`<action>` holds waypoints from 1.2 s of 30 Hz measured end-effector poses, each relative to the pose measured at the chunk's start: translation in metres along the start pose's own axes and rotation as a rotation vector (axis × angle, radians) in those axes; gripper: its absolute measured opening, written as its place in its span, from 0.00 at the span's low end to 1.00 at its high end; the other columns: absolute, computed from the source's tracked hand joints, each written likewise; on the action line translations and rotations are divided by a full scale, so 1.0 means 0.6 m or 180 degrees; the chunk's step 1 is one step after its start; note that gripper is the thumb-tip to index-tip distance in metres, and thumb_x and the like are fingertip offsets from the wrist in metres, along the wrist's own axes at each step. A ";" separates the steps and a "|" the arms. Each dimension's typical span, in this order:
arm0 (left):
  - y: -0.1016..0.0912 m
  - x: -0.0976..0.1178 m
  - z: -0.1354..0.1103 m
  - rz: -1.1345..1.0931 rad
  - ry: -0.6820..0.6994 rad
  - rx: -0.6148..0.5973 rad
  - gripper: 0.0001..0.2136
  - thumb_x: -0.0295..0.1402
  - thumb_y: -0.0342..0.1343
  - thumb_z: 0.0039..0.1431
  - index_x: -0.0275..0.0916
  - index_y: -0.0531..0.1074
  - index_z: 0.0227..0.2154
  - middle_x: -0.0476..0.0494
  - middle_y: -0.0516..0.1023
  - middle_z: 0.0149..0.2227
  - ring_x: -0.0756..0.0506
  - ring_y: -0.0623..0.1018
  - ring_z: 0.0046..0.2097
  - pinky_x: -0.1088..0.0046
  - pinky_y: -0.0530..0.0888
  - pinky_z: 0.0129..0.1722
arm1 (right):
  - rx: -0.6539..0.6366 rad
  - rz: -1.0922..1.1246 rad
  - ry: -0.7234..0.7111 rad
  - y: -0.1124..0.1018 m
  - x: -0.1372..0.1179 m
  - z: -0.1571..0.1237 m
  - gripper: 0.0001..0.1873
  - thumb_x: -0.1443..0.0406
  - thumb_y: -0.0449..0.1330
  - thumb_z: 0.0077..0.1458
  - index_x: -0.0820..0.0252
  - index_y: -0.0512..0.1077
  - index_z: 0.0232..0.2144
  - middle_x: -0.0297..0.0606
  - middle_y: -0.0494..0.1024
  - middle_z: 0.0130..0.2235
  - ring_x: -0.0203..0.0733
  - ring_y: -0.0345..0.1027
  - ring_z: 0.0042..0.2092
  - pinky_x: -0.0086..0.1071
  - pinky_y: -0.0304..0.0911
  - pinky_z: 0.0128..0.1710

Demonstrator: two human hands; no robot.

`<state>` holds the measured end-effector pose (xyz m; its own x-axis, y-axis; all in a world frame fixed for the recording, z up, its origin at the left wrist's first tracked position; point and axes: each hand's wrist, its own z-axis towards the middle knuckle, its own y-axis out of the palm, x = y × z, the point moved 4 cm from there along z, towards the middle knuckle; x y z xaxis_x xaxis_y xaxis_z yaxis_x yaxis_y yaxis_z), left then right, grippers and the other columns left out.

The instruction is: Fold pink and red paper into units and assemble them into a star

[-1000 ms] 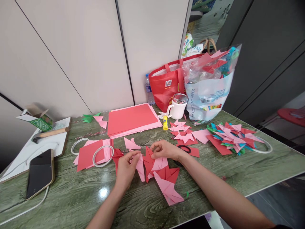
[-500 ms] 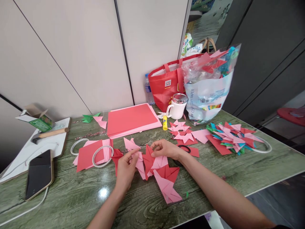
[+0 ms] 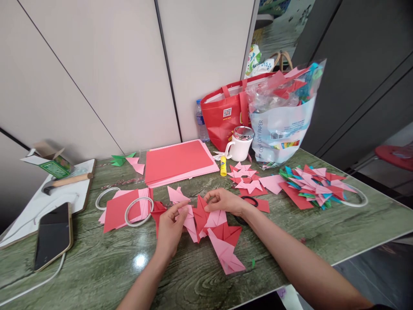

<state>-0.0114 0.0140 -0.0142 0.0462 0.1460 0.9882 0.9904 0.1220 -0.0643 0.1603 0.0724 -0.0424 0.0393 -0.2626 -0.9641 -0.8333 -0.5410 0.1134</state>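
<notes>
Between my hands is a chain of joined folded paper pieces, alternating red and pink. My right hand (image 3: 221,201) is closed on the upright red folded piece (image 3: 200,215) of this chain, fingertips pinching its upper right side. With thumb and forefinger pinched, my left hand (image 3: 171,224) grips a pink folded piece (image 3: 190,224) at the chain's left. A larger pink piece (image 3: 226,254) hangs toward me at the lower end, joined to a red folded piece (image 3: 227,232). Behind my left fingers stands another pink folded piece (image 3: 177,195), and a red one (image 3: 158,211) is partly hidden by that hand.
Red and pink sheets (image 3: 177,161) lie at the back, smaller ones (image 3: 121,211) on the left under a white ring (image 3: 138,212). A glue stick (image 3: 223,166), white mug (image 3: 241,146) and red bag (image 3: 222,116) stand behind. Folded pieces (image 3: 314,185) pile right; a phone (image 3: 54,237) lies left.
The lower pink and red pieces of the chain have shifted very slightly up and left. Both hands keep nearly the same place and grip.
</notes>
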 end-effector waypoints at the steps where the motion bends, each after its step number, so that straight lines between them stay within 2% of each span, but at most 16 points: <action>1: 0.000 0.000 0.000 -0.0006 0.0005 -0.0020 0.20 0.40 0.61 0.44 0.35 0.76 0.40 0.42 0.79 0.35 0.50 0.72 0.26 0.76 0.69 0.25 | -0.0010 -0.0003 0.0003 0.000 -0.001 0.000 0.22 0.58 0.71 0.31 0.64 0.70 0.28 0.26 0.70 0.19 0.29 0.59 0.21 0.24 0.48 0.23; 7: 0.001 -0.001 0.000 0.0022 -0.0098 -0.0054 0.21 0.41 0.62 0.43 0.35 0.76 0.40 0.42 0.80 0.34 0.49 0.73 0.27 0.77 0.69 0.23 | 0.0049 -0.0009 0.0046 -0.001 -0.003 -0.003 0.22 0.58 0.71 0.30 0.63 0.71 0.28 0.27 0.71 0.19 0.30 0.60 0.22 0.25 0.49 0.24; 15: 0.005 0.001 -0.002 -0.0014 -0.0072 -0.0072 0.21 0.41 0.62 0.42 0.36 0.76 0.39 0.40 0.78 0.40 0.50 0.74 0.27 0.77 0.70 0.24 | 0.0091 0.0031 0.0037 -0.004 0.002 0.001 0.20 0.59 0.71 0.31 0.63 0.71 0.27 0.28 0.72 0.20 0.30 0.62 0.22 0.25 0.50 0.24; 20: 0.008 0.000 -0.004 -0.0024 -0.0141 -0.0147 0.22 0.41 0.61 0.43 0.36 0.74 0.43 0.44 0.78 0.32 0.51 0.71 0.23 0.77 0.69 0.20 | 0.0083 0.0119 0.0065 -0.002 0.002 0.001 0.18 0.60 0.70 0.33 0.63 0.71 0.27 0.31 0.75 0.23 0.31 0.64 0.23 0.25 0.54 0.25; 26: 0.011 0.001 -0.005 -0.0113 -0.0248 -0.0360 0.26 0.42 0.61 0.42 0.37 0.70 0.47 0.50 0.74 0.25 0.51 0.70 0.21 0.76 0.70 0.19 | 0.0092 0.0066 0.0015 -0.003 0.001 0.002 0.17 0.62 0.70 0.34 0.63 0.72 0.27 0.30 0.75 0.22 0.31 0.64 0.23 0.25 0.53 0.25; 36: 0.008 0.010 -0.004 0.0189 -0.0332 -0.0499 0.25 0.41 0.61 0.42 0.36 0.66 0.44 0.51 0.72 0.22 0.48 0.71 0.22 0.71 0.73 0.21 | 0.0127 0.0041 0.0028 -0.005 0.000 0.002 0.17 0.62 0.70 0.33 0.63 0.71 0.27 0.28 0.74 0.20 0.30 0.62 0.21 0.24 0.51 0.23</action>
<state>-0.0061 0.0134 -0.0082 0.0996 0.2502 0.9631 0.9949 -0.0431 -0.0916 0.1624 0.0749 -0.0433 0.0330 -0.2765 -0.9604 -0.8551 -0.5054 0.1161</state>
